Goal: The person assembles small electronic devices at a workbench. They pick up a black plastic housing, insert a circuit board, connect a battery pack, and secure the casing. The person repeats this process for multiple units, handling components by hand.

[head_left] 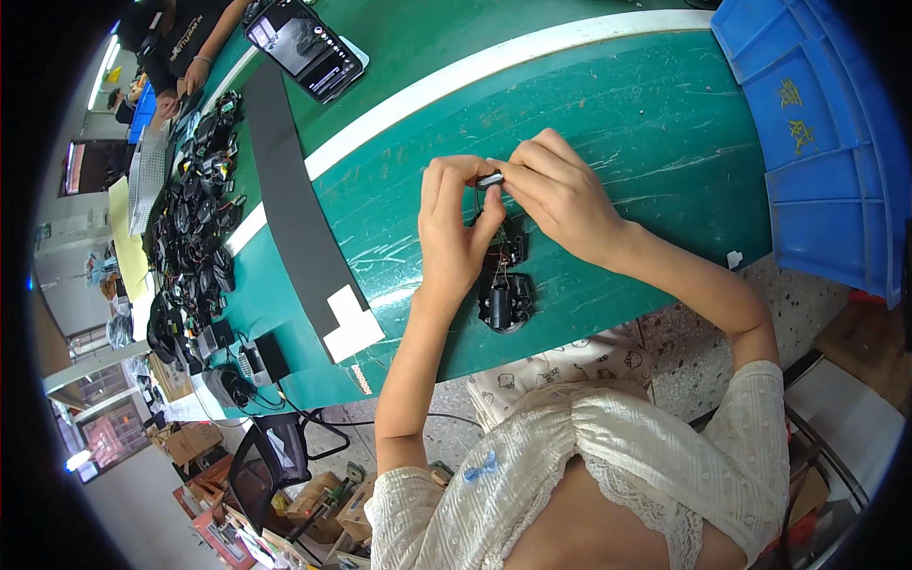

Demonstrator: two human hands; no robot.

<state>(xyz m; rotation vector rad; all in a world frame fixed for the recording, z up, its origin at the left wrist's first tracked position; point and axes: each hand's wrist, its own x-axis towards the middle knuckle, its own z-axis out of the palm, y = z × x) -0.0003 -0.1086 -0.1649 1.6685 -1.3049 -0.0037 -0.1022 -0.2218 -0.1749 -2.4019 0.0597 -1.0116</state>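
Above the green table [655, 142] my left hand [448, 228] and my right hand [568, 201] meet fingertip to fingertip. Between them they pinch a small black part with a pale face [489, 180]; its exact kind is too small to make out. A dark wire runs down from it past my left fingers. Just below, an opened black device [503, 306] lies on the table, with a dark cylinder, thin wires and a small board section [514, 249] showing. My left hand partly covers that board section and the wires.
To the left lie a long black mat [290, 180], a white L-shaped piece [351, 325] and a heap of black devices [195, 209]. A phone [306, 49] stands at the back. Blue crates [826, 142] flank the right edge. A co-worker [185, 38] handles something at far left.
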